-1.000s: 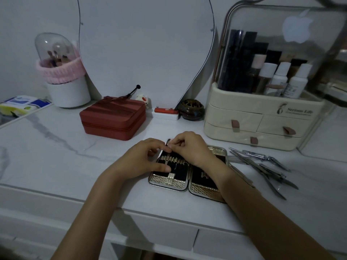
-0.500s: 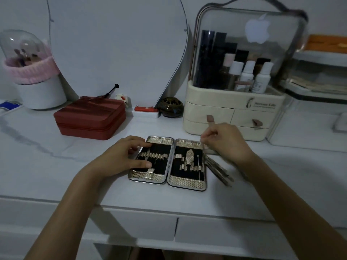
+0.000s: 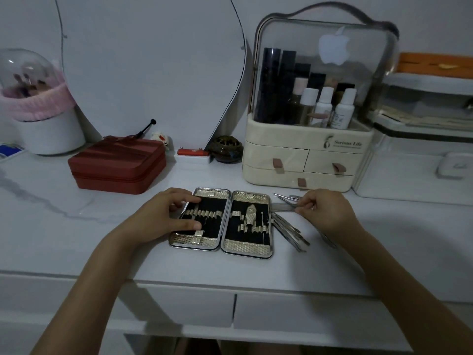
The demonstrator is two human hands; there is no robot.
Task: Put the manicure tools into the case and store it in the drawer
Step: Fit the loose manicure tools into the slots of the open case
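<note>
Beside the open case (image 3: pixel 221 222) on the surface (image 3: pixel 76 226), the right hand (image 3: pixel 323 212) pinches one thin, stiff, slippery metal tool (image 3: pixel 284 198) mid-shaft, while the left hand (image 3: pixel 163 216) presses the case flat.

Hidden and unclear parts

The right hand (image 3: pixel 323 212) covers part of the loose tools (image 3: pixel 289 230); which one it pinches is unclear. The left hand (image 3: pixel 163 216) hides the case (image 3: pixel 221 221) edge.
</note>
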